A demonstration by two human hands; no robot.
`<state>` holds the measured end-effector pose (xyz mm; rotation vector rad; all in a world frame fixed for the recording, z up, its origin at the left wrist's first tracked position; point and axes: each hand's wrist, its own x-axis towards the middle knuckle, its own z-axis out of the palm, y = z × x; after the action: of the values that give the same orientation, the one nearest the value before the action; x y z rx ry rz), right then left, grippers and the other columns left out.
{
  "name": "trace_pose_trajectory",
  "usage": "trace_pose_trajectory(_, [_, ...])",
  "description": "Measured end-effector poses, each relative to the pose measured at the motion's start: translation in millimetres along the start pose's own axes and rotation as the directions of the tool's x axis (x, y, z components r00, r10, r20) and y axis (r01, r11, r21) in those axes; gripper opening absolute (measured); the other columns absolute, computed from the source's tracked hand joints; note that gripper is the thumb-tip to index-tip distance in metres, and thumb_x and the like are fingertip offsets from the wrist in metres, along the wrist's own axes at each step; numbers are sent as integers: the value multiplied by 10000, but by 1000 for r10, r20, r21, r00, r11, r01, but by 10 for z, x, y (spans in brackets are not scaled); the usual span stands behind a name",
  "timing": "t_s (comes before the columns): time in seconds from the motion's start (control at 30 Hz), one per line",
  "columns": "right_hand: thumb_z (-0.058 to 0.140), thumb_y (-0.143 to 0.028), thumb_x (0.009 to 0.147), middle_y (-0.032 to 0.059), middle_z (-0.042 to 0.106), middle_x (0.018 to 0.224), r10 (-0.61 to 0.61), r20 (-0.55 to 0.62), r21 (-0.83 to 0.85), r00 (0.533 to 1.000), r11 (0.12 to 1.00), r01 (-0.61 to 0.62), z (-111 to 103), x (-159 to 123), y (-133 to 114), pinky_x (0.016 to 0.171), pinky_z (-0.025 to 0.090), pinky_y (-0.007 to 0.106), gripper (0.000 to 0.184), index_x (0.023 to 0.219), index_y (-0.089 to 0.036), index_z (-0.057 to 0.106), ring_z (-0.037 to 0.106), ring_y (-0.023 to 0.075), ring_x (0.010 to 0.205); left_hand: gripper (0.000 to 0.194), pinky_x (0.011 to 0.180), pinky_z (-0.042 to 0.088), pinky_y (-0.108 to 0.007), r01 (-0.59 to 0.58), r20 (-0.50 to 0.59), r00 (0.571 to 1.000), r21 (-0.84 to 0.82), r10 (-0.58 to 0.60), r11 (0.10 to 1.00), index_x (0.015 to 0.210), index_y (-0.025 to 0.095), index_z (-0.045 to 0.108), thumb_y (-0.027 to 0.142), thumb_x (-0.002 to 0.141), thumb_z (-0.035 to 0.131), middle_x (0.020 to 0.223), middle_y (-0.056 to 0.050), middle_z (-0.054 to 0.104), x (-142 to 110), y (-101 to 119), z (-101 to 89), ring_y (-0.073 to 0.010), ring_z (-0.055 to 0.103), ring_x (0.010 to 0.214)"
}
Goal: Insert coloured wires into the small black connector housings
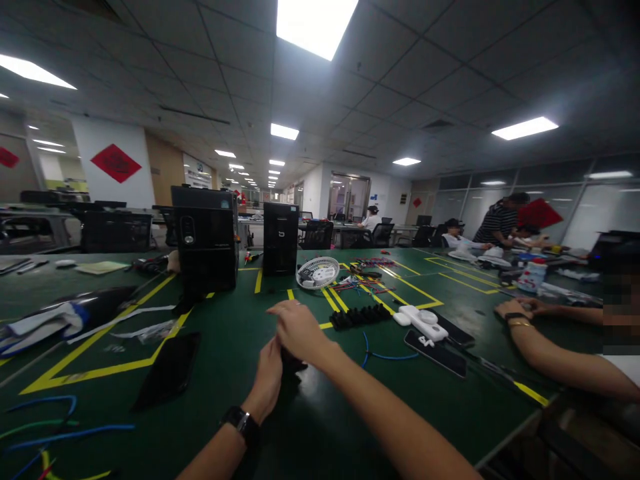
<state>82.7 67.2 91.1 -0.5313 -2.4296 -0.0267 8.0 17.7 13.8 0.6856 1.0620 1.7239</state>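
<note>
My left hand [269, 377], with a dark watch on its wrist, is closed low over the green table. Right above it, my right hand [301, 328] is bent over with its fingers curled down, meeting the left hand. A small dark thing [294, 363] shows beneath my right palm; its kind is hidden by the hands. Just beyond my right hand lies a row of black parts [361, 317]. A blue wire [387, 357] is to the right of my hands, and a black flat panel [170, 367] lies to the left.
Two black computer cases [281, 239] and a white basket [317, 273] stand farther back. Phones [435, 352] and a white power strip [423, 322] lie right. A co-worker's arms [545, 327] rest at the right edge. Loose wires [70, 437] lie front left.
</note>
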Motion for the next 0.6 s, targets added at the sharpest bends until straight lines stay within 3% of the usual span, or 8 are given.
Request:
trace_pose_trajectory(0.13, [404,-31,803,103,628,1081,338,-66,-103,939,933,-344,-334,-626,1035,958,372,327,369,1089,-131,614,519,194,1054,420,598,517,-342,-31,-30,999,118,35,992,908,134,588,527,794,496,878,-132,706,190,43,-69,-208,668,676])
trace_pose_trajectory(0.23, [422,-41,779,111,575,1207,400,-10,-193,917,899,-394,-359,-928,1438,973,348,347,469,1222,-139,544,461,212,1148,453,606,493,-316,-33,-63,997,302,54,953,872,118,621,545,759,521,863,-140,716,446,184,-164,-204,654,686])
trace_pose_trajectory(0.33, [471,-54,751,105,473,1350,337,142,-257,931,921,-294,-251,-1018,1522,1021,278,389,608,1347,-170,426,340,234,1274,487,614,477,-316,-16,-68,996,466,53,885,826,105,643,568,723,533,844,-150,720,700,344,-275,-218,643,694])
trace_pose_trajectory(0.4, [484,-65,767,106,460,1359,294,212,-270,932,934,-233,-181,-1010,1487,1034,239,418,590,1341,-188,432,318,246,1290,476,646,477,-326,-13,-73,995,562,66,827,807,111,652,559,730,512,839,-142,721,844,417,-353,-229,643,719])
trace_pose_trajectory(0.6, [468,-65,853,115,531,1199,226,209,-199,952,962,-185,-135,-976,1314,900,358,369,380,1197,-201,558,479,224,1096,334,762,451,-392,-4,-124,977,797,171,604,721,147,665,433,749,495,819,-130,690,1056,541,-508,-307,608,878])
